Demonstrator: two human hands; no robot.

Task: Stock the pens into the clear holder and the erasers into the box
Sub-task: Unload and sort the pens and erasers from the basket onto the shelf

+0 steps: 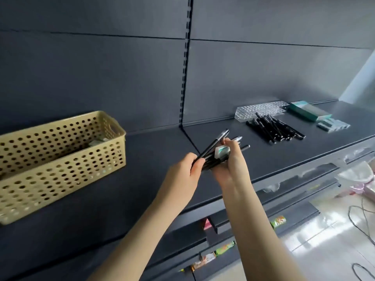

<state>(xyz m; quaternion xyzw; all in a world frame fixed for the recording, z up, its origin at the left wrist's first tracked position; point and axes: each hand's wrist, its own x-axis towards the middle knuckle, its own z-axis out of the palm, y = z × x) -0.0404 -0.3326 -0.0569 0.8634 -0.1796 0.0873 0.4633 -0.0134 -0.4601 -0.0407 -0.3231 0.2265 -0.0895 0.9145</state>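
Slippage worries us most. The bundle (213, 148) of black pens is fanned out rather than squared, with one pen riding above the rest and an eraser (222, 152) pinched against it. Any loosening to sort the two could let a pen slide free and roll off the shelf (152, 159), or drop the eraser. We judge the holes of the holder (261, 110) to be narrow, so pushing in several pens at once could jam them or tip it. The pile (274, 128) of pens just in front of the holder lies in the way, and a careless reach could scatter it. A mix-up is possible too: the eraser belongs in the box (308, 111) just right of the holder, not among the pens.

The left grip (190, 167) is curled tight round the bundle's near end. The right grip (231, 159) wraps the bundle's middle, fingers and thumb closed, trapping the eraser against the pens. Both are above the shelf, well left of the holder and nearer to us. Loose erasers (333, 126) lie right of the holder, just in front of the box. The basket (60, 159) sits far left of the holder.
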